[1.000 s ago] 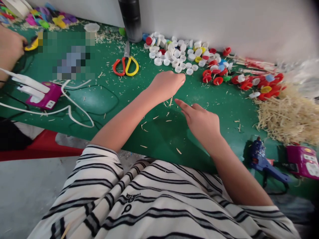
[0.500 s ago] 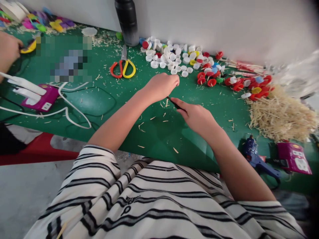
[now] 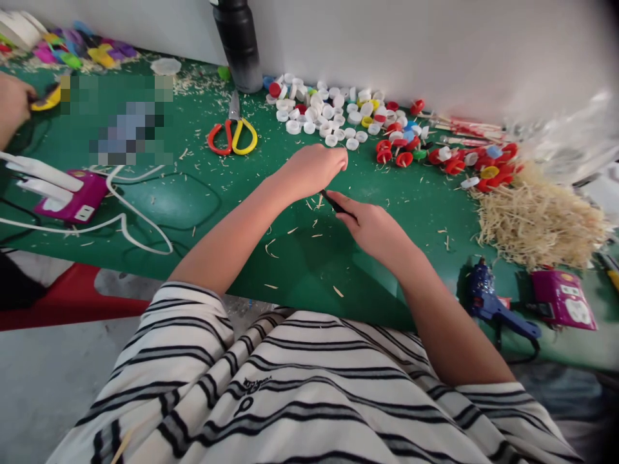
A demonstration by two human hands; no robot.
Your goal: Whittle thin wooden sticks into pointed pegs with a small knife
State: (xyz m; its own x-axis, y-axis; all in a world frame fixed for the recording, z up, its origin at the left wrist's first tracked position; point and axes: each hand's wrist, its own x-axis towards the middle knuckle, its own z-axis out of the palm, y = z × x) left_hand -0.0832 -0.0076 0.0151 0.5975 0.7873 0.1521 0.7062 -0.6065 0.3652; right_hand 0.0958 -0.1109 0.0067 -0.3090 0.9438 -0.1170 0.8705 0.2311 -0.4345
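Note:
Over the middle of the green table [image 3: 294, 270], my left hand [image 3: 314, 171] is closed, its fingers curled away from the camera; what they hold is hidden. My right hand [image 3: 380, 232] grips a slim black tool [image 3: 333, 203], perhaps a knife, pointing up and left to just under my left hand. The tool's tip is too small and covered to make out. Thin wood shavings [image 3: 316, 235] lie scattered below both hands. Beyond them sits a pile of mostly white bottle caps [image 3: 324, 113]. Red caps with sticks through them [image 3: 403, 158] lie to the right.
Red-and-yellow-handled scissors [image 3: 233, 132] and a black bottle [image 3: 238, 48] stand left of the caps. At right are a heap of thin wooden sticks [image 3: 541, 219], a blue glue gun [image 3: 498, 306] and a purple power socket [image 3: 563, 299]. Another person's hand [image 3: 13, 106] holds a yellow tool at far left.
The camera view has shifted slightly, so the table items sit a little further left. Both my hands keep nearly the same pose, the black tool still close under my left hand.

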